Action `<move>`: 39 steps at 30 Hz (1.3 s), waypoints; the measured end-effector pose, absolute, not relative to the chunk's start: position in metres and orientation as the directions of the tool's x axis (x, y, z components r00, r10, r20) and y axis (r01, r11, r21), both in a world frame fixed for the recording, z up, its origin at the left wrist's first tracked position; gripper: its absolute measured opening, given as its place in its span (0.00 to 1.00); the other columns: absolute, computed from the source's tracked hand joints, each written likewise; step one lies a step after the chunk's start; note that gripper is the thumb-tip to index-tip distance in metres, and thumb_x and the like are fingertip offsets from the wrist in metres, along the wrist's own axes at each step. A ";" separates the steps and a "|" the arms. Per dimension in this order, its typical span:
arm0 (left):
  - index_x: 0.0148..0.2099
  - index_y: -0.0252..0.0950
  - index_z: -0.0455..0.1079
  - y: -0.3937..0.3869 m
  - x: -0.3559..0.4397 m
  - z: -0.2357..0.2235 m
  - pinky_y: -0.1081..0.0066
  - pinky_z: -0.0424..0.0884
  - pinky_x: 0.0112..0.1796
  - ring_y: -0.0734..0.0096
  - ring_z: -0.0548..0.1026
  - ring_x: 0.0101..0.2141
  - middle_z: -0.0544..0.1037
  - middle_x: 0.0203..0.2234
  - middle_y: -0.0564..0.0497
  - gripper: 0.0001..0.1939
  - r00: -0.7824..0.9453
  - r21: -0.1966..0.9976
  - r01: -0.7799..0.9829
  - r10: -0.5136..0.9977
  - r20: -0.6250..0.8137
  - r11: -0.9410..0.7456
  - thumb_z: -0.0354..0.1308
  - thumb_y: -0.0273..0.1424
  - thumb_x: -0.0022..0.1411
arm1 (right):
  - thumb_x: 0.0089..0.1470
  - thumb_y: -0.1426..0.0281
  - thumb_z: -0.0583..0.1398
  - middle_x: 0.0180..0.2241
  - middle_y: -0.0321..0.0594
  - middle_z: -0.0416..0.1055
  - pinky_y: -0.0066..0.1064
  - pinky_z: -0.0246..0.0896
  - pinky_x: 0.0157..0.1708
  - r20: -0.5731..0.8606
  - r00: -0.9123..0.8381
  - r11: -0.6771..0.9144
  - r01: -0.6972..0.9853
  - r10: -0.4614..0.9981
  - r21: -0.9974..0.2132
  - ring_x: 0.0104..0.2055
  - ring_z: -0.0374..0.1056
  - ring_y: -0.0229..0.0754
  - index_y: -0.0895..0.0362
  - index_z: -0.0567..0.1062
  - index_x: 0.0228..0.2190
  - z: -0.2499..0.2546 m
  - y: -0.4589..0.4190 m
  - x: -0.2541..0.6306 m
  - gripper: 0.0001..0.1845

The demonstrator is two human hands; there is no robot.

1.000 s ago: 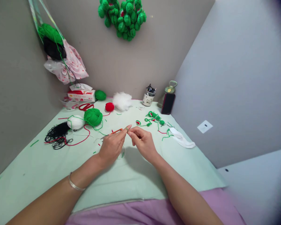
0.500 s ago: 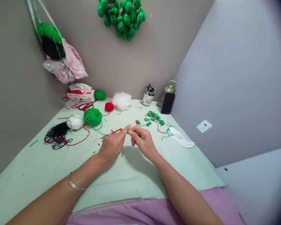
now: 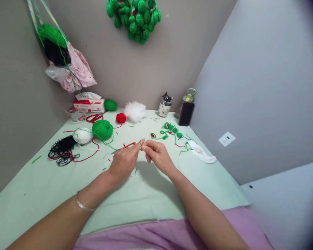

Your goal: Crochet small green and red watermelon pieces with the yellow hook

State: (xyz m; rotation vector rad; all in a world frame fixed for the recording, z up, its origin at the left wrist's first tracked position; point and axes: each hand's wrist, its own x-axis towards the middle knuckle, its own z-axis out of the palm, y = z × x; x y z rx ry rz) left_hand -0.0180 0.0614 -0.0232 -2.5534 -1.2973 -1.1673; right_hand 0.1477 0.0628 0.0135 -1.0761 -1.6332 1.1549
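I see the right hand (image 3: 158, 156) pinching a thin green strand of yarn (image 3: 141, 143) at the fingertips of the left hand (image 3: 125, 158), above the pale green tabletop (image 3: 135, 206). The left fingers press together; I can't tell their grip. This bit looks barely begun. Small green-and-red yarn pieces (image 3: 175, 130) nearby seem mostly made, but loose ends remain.

This looks like a craft corner at home: a cloth-covered table (image 3: 135, 203) against plain walls (image 3: 187, 41), a tissue box (image 3: 90, 106), a water bottle (image 3: 188, 98) and a phone (image 3: 186, 114) beside balls of yarn (image 3: 102, 130), and a polka-dot bag (image 3: 80, 67) hanging above.
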 end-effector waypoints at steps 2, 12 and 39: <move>0.64 0.35 0.62 0.062 -0.018 -0.024 0.73 0.71 0.33 0.70 0.79 0.30 0.81 0.30 0.49 0.22 0.380 0.265 0.710 0.671 0.637 -0.653 0.42 0.26 0.71 | 0.58 0.64 0.57 0.13 0.28 0.62 0.25 0.46 0.21 0.152 -0.270 0.205 0.176 0.951 -0.963 0.17 0.51 0.31 0.57 0.73 0.28 0.013 0.064 0.148 0.11; 0.65 0.35 0.58 0.060 -0.013 -0.024 0.69 0.73 0.36 0.64 0.78 0.39 0.77 0.43 0.43 0.24 0.396 0.229 0.747 0.694 0.601 -0.624 0.42 0.24 0.69 | 0.56 0.63 0.58 0.13 0.27 0.58 0.25 0.46 0.21 0.161 -0.248 0.218 0.222 0.955 -0.950 0.17 0.51 0.31 0.57 0.73 0.26 0.013 0.069 0.147 0.13; 0.66 0.40 0.58 0.059 -0.016 -0.020 0.52 0.71 0.48 0.55 0.73 0.52 0.59 0.65 0.37 0.29 0.397 0.322 0.748 0.780 0.484 -0.580 0.42 0.19 0.65 | 0.52 0.57 0.62 0.12 0.24 0.52 0.26 0.34 0.19 0.047 -0.356 0.054 0.010 0.933 -0.998 0.16 0.42 0.29 0.58 0.71 0.26 0.007 0.079 0.155 0.17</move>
